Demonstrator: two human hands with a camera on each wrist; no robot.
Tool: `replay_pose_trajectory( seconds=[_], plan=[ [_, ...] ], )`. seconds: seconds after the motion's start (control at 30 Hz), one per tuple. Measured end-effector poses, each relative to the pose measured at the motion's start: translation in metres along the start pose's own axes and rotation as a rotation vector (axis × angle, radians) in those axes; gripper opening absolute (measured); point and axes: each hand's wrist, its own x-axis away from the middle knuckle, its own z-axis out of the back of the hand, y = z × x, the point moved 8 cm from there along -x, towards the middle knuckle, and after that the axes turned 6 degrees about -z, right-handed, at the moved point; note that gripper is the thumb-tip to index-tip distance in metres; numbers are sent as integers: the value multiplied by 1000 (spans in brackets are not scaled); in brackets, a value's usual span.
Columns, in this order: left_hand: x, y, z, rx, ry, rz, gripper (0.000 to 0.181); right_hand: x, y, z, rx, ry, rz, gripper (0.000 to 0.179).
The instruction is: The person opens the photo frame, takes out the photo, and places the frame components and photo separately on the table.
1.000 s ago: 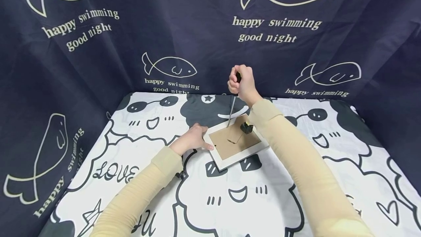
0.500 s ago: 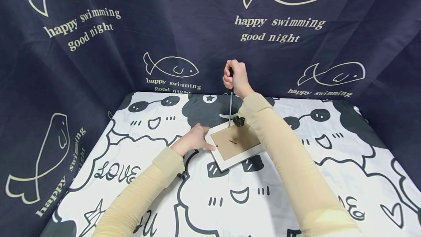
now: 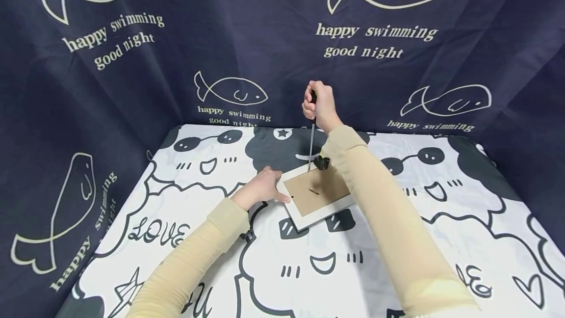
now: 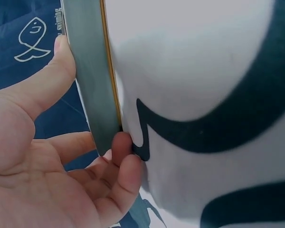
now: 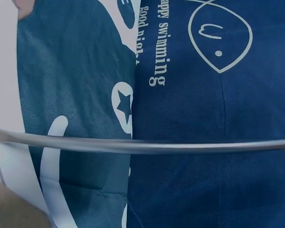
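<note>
A white picture frame (image 3: 325,210) lies back side up on the table, turned at an angle, with its brown backing board (image 3: 304,204) showing. My left hand (image 3: 263,186) grips its left end, thumb on the upper rim. In the left wrist view the fingers curl against the edge of the frame (image 4: 88,90). My right hand (image 3: 322,105) is wrapped around the black handle of a screwdriver (image 3: 312,140). The long metal shaft stands nearly upright, its tip at the inner edge of the far rim. In the right wrist view, the screwdriver shaft (image 5: 180,147) crosses the picture; its tip is unclear.
A small dark metal piece (image 3: 314,191) sits on the backing board. The table wears a white and black cartoon cloth (image 3: 335,288). Behind it hangs a dark blue curtain (image 3: 282,28). My right forearm (image 3: 388,215) covers the right end of the frame.
My right hand has shifted a little left, bringing the screwdriver more upright, with most of this in the first half second. The left hand and the frame stay in place.
</note>
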Motion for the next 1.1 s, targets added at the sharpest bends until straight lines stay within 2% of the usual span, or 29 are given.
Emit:
replay_pose_trajectory(
  seconds=[0.13, 0.3, 0.5, 0.63, 0.83, 0.97, 1.1],
  plan=[
    [0, 1, -2, -26, -17, 15, 83, 10, -5, 0, -15, -34, 39, 43],
    [-1, 0, -3, -47, -22, 19, 82, 35, -15, -7, -12, -140, 141, 39],
    [0, 2, -1, -62, -23, 19, 79, 83, -26, -16, 65, -281, 307, 34],
    [0, 2, -1, -60, -24, 15, 80, 116, -32, -10, 109, -307, 405, 37],
    [0, 3, 0, -56, -16, 10, 70, 163, -33, 2, 133, -367, 547, 40],
    [1, 3, 1, -53, -14, 13, 70, 190, -31, 1, 201, -405, 665, 40],
    [1, 3, 1, -53, -16, 15, 60, 209, -31, -4, 204, -446, 765, 42]
  ],
)
